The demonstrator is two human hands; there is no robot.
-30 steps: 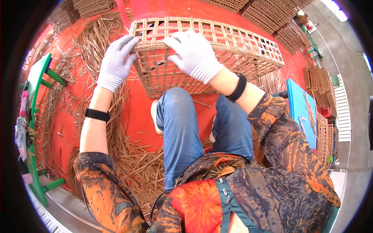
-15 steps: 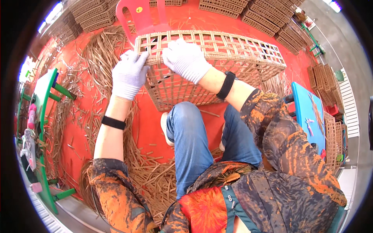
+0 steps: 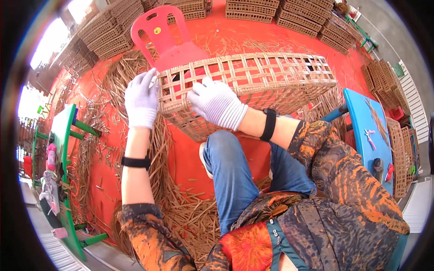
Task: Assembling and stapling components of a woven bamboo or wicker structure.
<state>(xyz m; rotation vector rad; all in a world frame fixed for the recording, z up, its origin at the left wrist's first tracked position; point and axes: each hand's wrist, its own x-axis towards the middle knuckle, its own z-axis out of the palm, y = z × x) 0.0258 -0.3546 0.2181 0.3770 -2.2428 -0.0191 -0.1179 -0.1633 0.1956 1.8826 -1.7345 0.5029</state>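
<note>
A long open-weave basket of brown flat strips stands tilted in front of my knees, its lattice side facing up. My left hand, in a white ribbed glove, is at its left end, with fingers closed against the top corner; the thumb side is partly hidden. My right hand, gloved alike, has its fingers curled over the near edge, a short way right of that corner. Whether a loose strip is pinched in either hand is too small to tell.
A red plastic chair stands just behind the basket. Long loose strips and cut scraps litter the red floor on the left. At the right, a blue table carries pliers; a green-framed bench is at the left. Stacked baskets line the back.
My left hand has moved from the near corner out to the basket's left end. My right hand and the basket sit lower in view, and the view itself has shifted.
</note>
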